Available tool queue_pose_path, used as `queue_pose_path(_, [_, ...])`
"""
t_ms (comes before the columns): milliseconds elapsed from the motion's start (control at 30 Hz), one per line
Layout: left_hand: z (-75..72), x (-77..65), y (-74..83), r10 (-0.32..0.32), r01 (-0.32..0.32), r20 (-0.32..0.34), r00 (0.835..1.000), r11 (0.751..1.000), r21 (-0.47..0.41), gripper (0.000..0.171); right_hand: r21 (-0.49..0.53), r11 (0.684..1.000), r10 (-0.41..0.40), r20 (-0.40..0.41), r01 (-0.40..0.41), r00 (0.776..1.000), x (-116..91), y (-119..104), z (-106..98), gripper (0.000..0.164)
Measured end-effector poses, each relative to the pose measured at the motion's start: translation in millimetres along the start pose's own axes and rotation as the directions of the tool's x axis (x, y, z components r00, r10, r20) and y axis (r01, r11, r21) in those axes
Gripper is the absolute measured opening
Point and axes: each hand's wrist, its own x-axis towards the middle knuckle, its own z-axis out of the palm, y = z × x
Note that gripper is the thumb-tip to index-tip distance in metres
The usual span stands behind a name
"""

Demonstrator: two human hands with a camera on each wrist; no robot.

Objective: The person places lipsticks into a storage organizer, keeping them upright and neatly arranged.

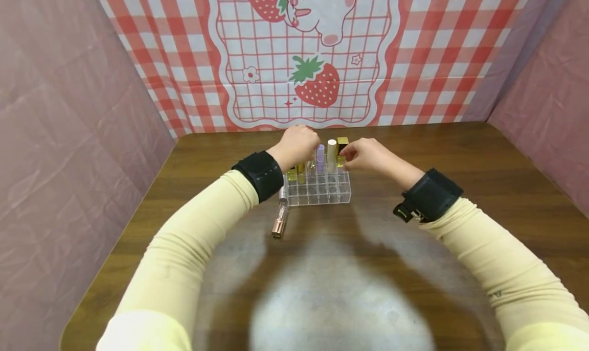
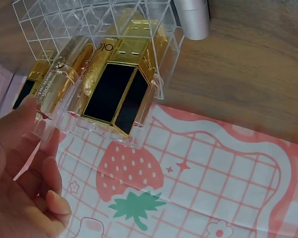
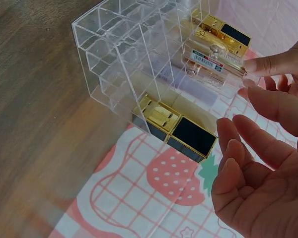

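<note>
A clear lipstick organizer [image 1: 318, 191] stands on the table with several tubes upright in its back slots. At its back row my left hand [image 1: 298, 142] pinches the end of a clear-capped lip gloss tube [image 2: 59, 82], which still sits in its slot. My right hand [image 1: 369, 156] is by the right back corner, fingers loosely bent and holding nothing. Close to those fingertips stands a black and gold lipstick [image 3: 192, 136]. Between the hands are a lilac tube [image 1: 320, 154] and a white-capped tube [image 1: 332, 149]. Another black and gold lipstick [image 2: 109, 94] stands at the left end.
Left of the organizer, a rose-gold tube [image 1: 279, 222] lies on the brown table [image 1: 460, 197], next to a silver tube [image 2: 194, 22]. A red checked cloth with strawberries [image 1: 317, 88] hangs behind, and pink curtains [image 1: 69, 136] flank the sides.
</note>
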Motion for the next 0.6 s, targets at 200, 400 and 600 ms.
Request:
queue_pose_path(200, [8.5,-0.5,1.1,-0.013,0.014,-0.009,1.0,0.997,0.073,0.011,0.003,1.0,-0.01,0.006,0.01,1.0,-0.9,1.6,3.4,0.031])
queue_pose_path(400, [22.1,-2.6,1.8,-0.019,0.023,-0.037,0.999,0.994,0.11,0.01,-0.009,1.0,-0.027,0.009,0.027,1.0,-1.9,4.1,6.3,0.031])
queue_pose_path(600, [28.6,1.4,4.1,-0.004,0.015,-0.09,0.996,0.993,0.12,0.011,-0.004,1.0,-0.022,0.0,0.022,1.0,-3.7,8.8,7.4,0.032])
